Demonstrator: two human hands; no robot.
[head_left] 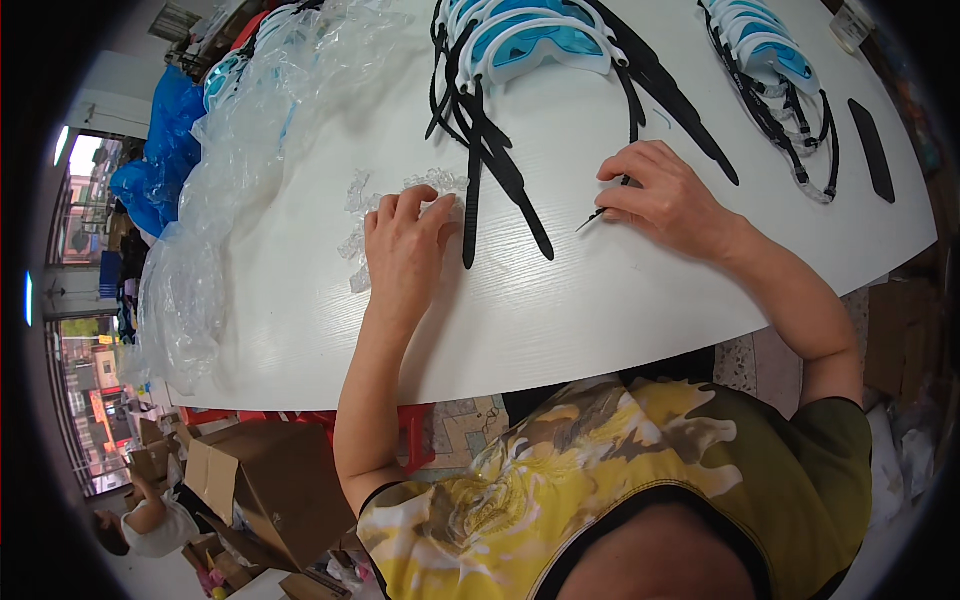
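Observation:
My left hand (pixel 403 240) bends its fingers down into a scatter of small clear plastic pieces (pixel 358 248) on the white table. Its thumb and forefinger are drawn together; what lies between them cannot be made out. Just to the right hang loose black strap ends (pixel 505 180) from a row of white-framed goggles with blue lenses (pixel 545 45). My right hand (pixel 668 200) is closed on a thin, dark, pointed tool (pixel 590 220), its tip aimed down and left. A black goggle strap (pixel 634 105) runs down to these fingers, which hide its end.
More goggles (pixel 765 50) with clear buckles on their straps lie at the right, beside a loose black strap piece (pixel 872 150). Crumpled clear plastic bags (pixel 215 200) and a blue bag (pixel 170 130) cover the left side. Cardboard boxes (pixel 270 490) stand below; another person (pixel 160 520) is at lower left.

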